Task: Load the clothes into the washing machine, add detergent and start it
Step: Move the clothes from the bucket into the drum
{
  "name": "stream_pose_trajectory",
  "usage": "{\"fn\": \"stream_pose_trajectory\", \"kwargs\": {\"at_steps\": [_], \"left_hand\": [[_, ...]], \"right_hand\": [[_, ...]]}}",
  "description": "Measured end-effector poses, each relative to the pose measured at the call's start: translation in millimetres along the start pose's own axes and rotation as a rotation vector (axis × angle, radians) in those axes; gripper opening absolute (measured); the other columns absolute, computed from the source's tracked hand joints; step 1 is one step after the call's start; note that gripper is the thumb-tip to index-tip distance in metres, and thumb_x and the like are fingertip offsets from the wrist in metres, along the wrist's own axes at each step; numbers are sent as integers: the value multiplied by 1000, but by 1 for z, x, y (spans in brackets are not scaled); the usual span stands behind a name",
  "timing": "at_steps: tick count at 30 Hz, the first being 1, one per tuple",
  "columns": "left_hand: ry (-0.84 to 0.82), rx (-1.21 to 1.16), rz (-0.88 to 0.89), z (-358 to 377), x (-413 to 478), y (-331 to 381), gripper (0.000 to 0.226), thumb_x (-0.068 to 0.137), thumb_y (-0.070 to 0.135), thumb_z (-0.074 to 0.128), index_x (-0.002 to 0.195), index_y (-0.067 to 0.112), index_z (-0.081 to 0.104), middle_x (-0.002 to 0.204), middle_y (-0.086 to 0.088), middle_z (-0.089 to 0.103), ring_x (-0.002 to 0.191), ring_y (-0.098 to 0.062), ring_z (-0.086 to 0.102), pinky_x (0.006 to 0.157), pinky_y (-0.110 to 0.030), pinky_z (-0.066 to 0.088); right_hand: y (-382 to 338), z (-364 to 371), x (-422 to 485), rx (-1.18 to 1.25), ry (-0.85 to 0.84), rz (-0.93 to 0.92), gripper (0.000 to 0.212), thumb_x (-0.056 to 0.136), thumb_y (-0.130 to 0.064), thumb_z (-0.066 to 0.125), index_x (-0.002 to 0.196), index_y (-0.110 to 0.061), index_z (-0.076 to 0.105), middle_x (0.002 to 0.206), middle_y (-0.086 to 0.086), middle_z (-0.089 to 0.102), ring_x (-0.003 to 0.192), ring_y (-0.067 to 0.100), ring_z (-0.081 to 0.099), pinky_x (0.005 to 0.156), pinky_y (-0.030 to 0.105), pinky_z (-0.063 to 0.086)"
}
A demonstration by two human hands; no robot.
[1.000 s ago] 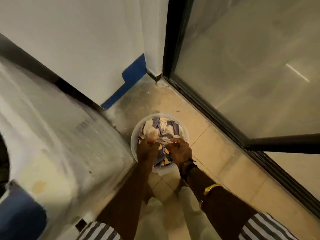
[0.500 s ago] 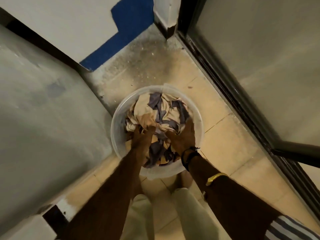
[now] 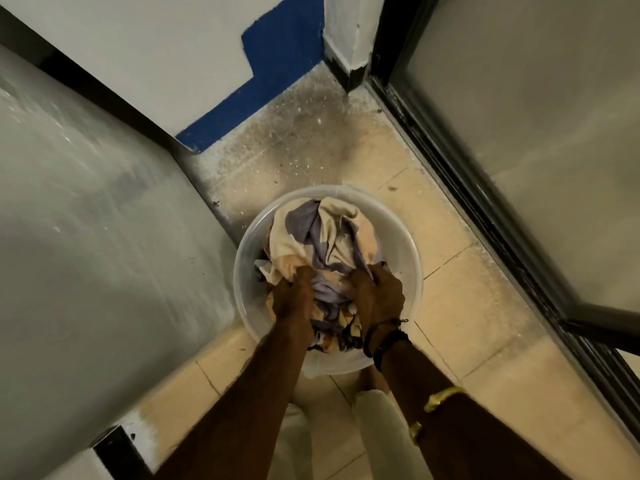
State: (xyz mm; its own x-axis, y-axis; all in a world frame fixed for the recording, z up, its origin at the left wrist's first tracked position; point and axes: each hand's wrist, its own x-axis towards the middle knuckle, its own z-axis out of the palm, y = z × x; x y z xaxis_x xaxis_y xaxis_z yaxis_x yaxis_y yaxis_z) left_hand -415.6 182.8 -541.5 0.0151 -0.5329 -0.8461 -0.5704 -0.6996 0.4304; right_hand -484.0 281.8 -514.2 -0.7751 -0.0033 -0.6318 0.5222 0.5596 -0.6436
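A round translucent white basin point(image 3: 405, 251) stands on the tiled floor, filled with bunched cream, peach and lilac clothes point(image 3: 329, 237). My left hand point(image 3: 292, 296) is pushed into the near left of the pile, fingers closed on the fabric. My right hand point(image 3: 377, 292), with dark bands at the wrist, grips the cloth at the near right. The grey side of the washing machine point(image 3: 86, 237) fills the left of the view; its door and controls are out of sight.
A dark-framed glass door point(image 3: 519, 133) runs along the right. A white wall with a blue painted strip point(image 3: 273, 64) closes the back corner, where the floor is dusty. My legs in pale trousers point(image 3: 374, 438) stand just behind the basin.
The view has dropped closer to the basin. Both hands have sunk deeper into the clothes and closed on the fabric, which is bunched higher at the far side.
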Motion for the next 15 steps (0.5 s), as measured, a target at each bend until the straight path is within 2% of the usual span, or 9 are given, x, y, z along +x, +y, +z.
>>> {"fn": "stream_pose_trajectory", "kwargs": {"at_steps": [3,6,7,8,10,11,13,15], "left_hand": [[35,-43,-6,-24,-4,-1,83,58,57,68,130,15,63,123,-10,68,106,-35,65,95,-50,54],[-17,-9,2,-31,-3,5,81,60,55,73,131,16,63,124,-9,68,109,-35,65,95,-50,55],[-17,17,27,-29,0,6,79,63,53,74,131,15,64,125,-9,67,110,-34,64,96,-49,54],[-5,35,63,-27,2,8,78,62,52,74,130,15,64,125,-8,68,110,-32,65,96,-49,55],[32,34,105,-23,4,11,75,61,49,76,126,13,67,120,-7,70,106,-29,67,93,-48,57],[28,21,114,-23,7,9,74,61,46,78,126,13,66,118,-7,71,105,-29,68,92,-48,57],[-18,-44,79,-26,14,2,76,62,35,83,131,13,59,118,-8,69,104,-31,68,89,-51,58],[-91,-96,28,-32,22,-5,93,58,34,85,141,23,45,126,-6,64,107,-32,66,90,-54,57]], "right_hand": [[-8,-2,-13,17,60,-11,28,95,-34,59,85,-15,77,82,4,72,80,22,65,74,31,51],[-14,-3,0,-125,138,100,62,85,-69,40,86,-18,75,90,6,70,88,29,62,86,42,50],[-15,-5,6,-187,160,137,67,83,-72,37,87,-17,74,91,6,67,90,31,60,88,44,48],[-18,-5,12,-185,145,143,60,86,-67,42,82,-15,71,87,6,64,89,31,59,85,41,47],[-20,-5,22,-73,46,78,33,93,-38,59,70,-15,64,72,4,60,76,27,58,68,33,41],[-19,-6,25,-61,-5,35,26,92,-27,64,71,-12,63,70,4,60,71,26,57,67,30,39],[-12,-6,34,-42,-82,3,15,88,-25,70,88,-12,62,87,7,64,82,28,62,76,34,47],[-6,-9,35,52,-202,50,39,88,-31,72,121,-23,51,119,3,61,109,24,59,96,39,48]]}}
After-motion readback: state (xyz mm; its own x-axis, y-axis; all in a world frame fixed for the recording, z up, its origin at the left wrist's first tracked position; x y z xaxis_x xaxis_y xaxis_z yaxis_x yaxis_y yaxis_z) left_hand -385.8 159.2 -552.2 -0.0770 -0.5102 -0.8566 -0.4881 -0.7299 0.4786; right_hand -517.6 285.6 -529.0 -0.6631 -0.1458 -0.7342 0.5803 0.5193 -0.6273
